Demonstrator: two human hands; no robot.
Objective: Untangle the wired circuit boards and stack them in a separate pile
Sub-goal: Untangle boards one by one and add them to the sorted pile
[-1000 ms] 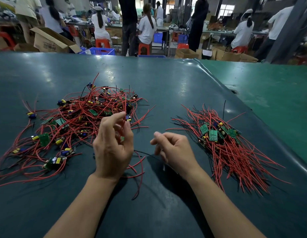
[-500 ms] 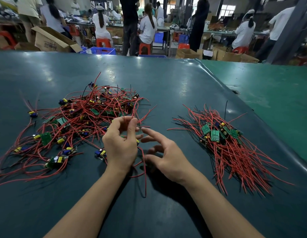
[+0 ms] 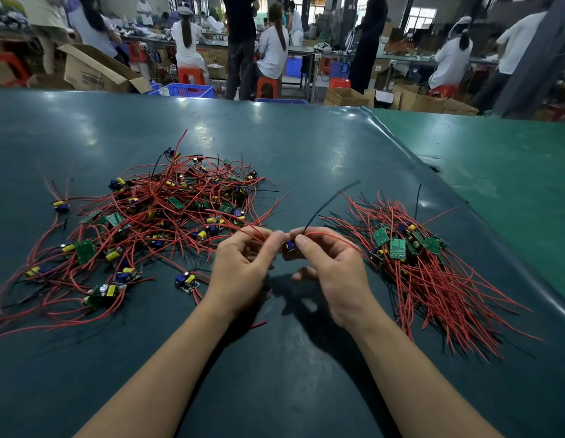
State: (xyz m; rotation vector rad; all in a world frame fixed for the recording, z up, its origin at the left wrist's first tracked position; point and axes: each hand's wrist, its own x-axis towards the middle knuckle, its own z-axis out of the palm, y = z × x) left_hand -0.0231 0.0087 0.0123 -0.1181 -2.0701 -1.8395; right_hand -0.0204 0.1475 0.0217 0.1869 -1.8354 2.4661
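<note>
Dark green matting covers the work table; a lighter green surface adjoins it at right; overhead lights reflect off the mat as pale patches; behind, a workshop with seated and standing people at benches, an open cardboard box at far left, a blue crate, orange stools.

Two piles on the mat, well apart; hands between them.

Left: tangled pile; red wires looped and crossing, a few black; boards with yellow and blue parts scattered through it; exact board count cannot be told, well over a dozen; one stray board lies apart from the tangle, just left of the left wrist.

Centre: two bare hands raised just above the mat, fingertips nearly meeting; left hand has thumb and forefinger pinched on red wires running back into the tangled pile; one small board with a blue part sits between the two hands; right hand pinches it at thumb and forefinger, other fingers curled below; from that pinch a black wire rises up and right, blurred, and a red wire arcs over the right hand.

Right: sorted pile; wires lie roughly parallel, fanning toward lower right; about six green boards visible clustered at its upper end, others possibly hidden.
</note>
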